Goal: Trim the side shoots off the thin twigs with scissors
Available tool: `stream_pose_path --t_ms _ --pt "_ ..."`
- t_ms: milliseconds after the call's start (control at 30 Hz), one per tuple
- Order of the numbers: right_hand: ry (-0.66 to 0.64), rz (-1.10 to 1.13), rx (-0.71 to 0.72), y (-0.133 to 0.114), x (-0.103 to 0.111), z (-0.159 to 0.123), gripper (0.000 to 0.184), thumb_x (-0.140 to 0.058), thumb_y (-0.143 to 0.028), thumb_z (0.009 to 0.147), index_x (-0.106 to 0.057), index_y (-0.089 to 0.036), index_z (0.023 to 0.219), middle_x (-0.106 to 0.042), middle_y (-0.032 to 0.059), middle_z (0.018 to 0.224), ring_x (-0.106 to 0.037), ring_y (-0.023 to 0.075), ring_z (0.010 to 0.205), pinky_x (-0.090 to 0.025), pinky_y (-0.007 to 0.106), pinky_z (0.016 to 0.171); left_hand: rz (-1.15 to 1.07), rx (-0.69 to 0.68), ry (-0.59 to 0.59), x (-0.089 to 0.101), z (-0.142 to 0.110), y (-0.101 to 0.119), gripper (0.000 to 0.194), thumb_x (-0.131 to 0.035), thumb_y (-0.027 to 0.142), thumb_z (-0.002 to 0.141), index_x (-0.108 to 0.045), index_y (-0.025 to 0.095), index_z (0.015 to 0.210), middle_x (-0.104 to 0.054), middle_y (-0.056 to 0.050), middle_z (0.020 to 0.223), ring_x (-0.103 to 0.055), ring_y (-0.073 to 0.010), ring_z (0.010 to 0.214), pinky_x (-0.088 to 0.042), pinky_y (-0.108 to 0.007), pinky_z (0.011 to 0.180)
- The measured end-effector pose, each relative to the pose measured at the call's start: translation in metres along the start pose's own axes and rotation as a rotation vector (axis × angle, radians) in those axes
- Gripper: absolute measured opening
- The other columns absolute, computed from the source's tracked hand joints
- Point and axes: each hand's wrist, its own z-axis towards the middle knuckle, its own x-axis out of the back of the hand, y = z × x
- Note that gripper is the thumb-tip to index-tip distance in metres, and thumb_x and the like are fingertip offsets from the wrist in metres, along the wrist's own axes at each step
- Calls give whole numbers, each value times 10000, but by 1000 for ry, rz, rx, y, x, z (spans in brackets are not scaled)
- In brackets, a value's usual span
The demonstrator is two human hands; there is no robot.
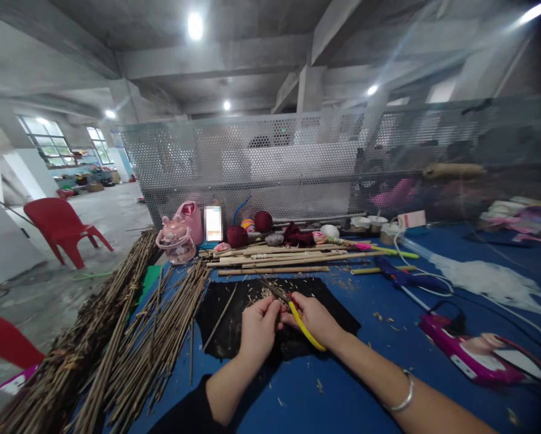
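Note:
My right hand (314, 317) is closed around a pair of yellow-handled scissors (307, 333), whose dark blades point up and to the left over a black cloth (220, 304). Beside it, my left hand (259, 325) is pinched close to my right fingertips; what lies between its fingers is too small to make out. Pale shavings (268, 290) are scattered on the cloth just beyond both hands. On the cloth's left side lies one thin stick (220, 316).
Thin sticks (162, 337) are spread left of the cloth, beside a thick bundle (90, 331) at the table edge. Pale rods (275, 259) and yarn balls (263, 221) lie behind. A blue glue gun (403, 276) and a purple device (467, 352) with cables are on the right.

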Motion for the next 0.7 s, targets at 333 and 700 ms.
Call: stream_pose_path --t_ms 333,700 --pt "-8 -178 21 -13 15 -3 353 -576 -505 664 -487 -217 848 -576 -2 691 -517 143 606 -327 220 538 146 -48 18 2 1 -6 374 -451 422 786 -651 106 780 -624 -41 623 -463 -79 436 -368 -185 416" --pt "-3 -232 129 -15 15 -4 445 -614 -519 622 -452 -187 872 -535 65 905 -493 207 833 -371 308 711 271 -139 13 1 -3 -4 360 -410 365 812 -633 118 676 -626 -58 653 -553 -136 596 -427 -221 586"
